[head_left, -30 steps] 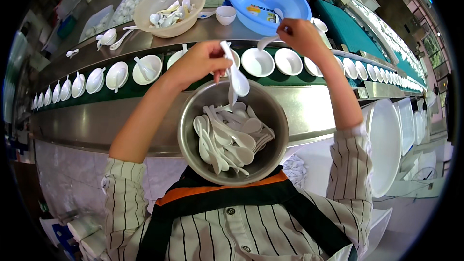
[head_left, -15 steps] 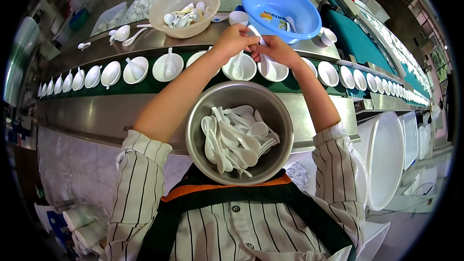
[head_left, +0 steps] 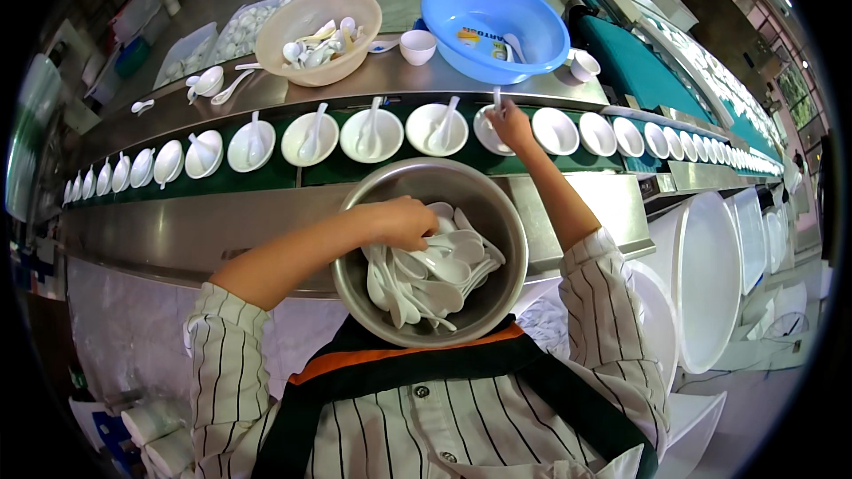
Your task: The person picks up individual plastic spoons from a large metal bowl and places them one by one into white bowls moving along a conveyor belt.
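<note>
A steel basin (head_left: 515, 279) holds a heap of white ceramic spoons (head_left: 444, 270) right in front of me. My left hand (head_left: 410, 223) dips into its far left part, fingers curled down around a spoon among the others; the fingertips are partly hidden. Beyond the basin, a row of small white bowls runs along a green conveyor belt. My right hand (head_left: 510, 127) pinches a white spoon (head_left: 497, 98) at one bowl (head_left: 486, 135), with the spoon's handle sticking up above the fingers. Left of it, a bowl (head_left: 437, 130) has a spoon leaning in it; the bowl to its right (head_left: 556, 131) shows no spoon.
Past the belt, a steel ledge carries a beige basin of spoons (head_left: 359, 58), a blue basin (head_left: 435, 9) and a white cup (head_left: 417, 47). Loose spoons and small bowls lie at its left. Large white tubs (head_left: 706, 279) stand at my right.
My hands, together near a spoon over the belt, have parted: the left came back into the steel basin, the right lowered a spoon into a bowl. The bowls have shifted left.
</note>
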Available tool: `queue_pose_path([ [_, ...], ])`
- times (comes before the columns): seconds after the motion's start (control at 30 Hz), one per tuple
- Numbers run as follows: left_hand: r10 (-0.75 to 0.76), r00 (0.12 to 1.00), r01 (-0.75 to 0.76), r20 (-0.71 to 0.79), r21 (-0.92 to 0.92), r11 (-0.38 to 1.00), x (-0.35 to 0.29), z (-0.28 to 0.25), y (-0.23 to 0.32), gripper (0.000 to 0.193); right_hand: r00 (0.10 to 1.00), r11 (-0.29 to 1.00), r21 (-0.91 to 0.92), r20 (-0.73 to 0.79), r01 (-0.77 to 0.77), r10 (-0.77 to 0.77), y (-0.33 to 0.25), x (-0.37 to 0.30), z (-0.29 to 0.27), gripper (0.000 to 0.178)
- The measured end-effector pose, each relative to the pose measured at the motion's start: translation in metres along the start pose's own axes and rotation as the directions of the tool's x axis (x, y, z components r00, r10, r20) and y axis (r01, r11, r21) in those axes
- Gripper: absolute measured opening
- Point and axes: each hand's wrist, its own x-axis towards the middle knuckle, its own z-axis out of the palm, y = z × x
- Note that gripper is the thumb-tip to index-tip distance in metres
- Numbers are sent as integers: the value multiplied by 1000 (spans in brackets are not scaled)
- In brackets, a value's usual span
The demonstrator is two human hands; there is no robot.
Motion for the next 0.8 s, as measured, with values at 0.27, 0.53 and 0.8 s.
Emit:
queue_pose_path([
  [0.27,71,986,-98,-153,-178,979,-13,-29,5,19,721,874,437,534,211,-442,-113,-71,-82,38],
  [0.53,-359,742,-90,-566,-615,783,-28,-47,-7,35,790,858,421,397,295,-467,-130,-76,-87,18],
  [0.8,107,988,-122,110,139,983,-31,-11,25,56,998,983,-175,44,62,-55,-16,-10,-30,26],
])
